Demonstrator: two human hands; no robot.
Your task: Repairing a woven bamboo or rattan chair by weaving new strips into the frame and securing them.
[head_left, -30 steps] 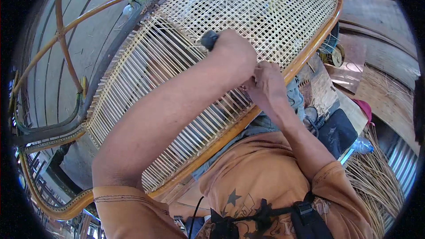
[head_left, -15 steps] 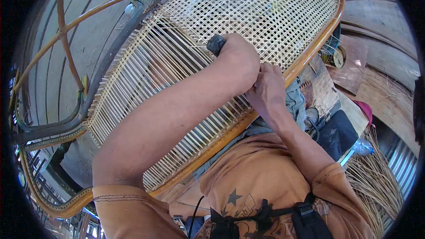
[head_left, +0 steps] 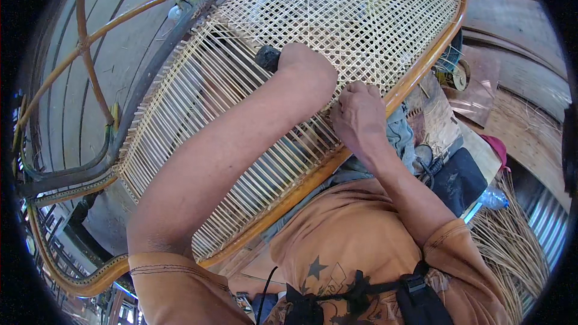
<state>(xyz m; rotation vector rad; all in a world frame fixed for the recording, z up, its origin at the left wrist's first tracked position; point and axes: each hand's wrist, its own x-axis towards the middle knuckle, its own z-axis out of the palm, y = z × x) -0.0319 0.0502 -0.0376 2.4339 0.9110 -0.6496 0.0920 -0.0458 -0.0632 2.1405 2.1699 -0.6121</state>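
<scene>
A large cane panel [head_left: 361, 12] in a curved rattan frame [head_left: 421, 72] lies tilted across my lap. Its far half is woven into an open mesh; the near half shows only parallel strands [head_left: 198, 114]. My left hand [head_left: 304, 75] rests on the panel at the edge of the mesh, closed around a dark-handled tool [head_left: 267, 57] whose tip is hidden. My right hand [head_left: 358, 114] sits close beside it near the frame's near rail, fingers pinched on the cane strands [head_left: 319, 138].
A bent rattan chair frame [head_left: 84, 42] stands at the left over a planked floor. Loose cane bundles [head_left: 512, 247] lie at the lower right, with a plastic bottle [head_left: 494, 198], a pink cloth [head_left: 497, 144] and a roll of cord [head_left: 457, 75] near my right side.
Both hands have shifted slightly along the panel toward the near rail, staying together. The tool stays in the left hand.
</scene>
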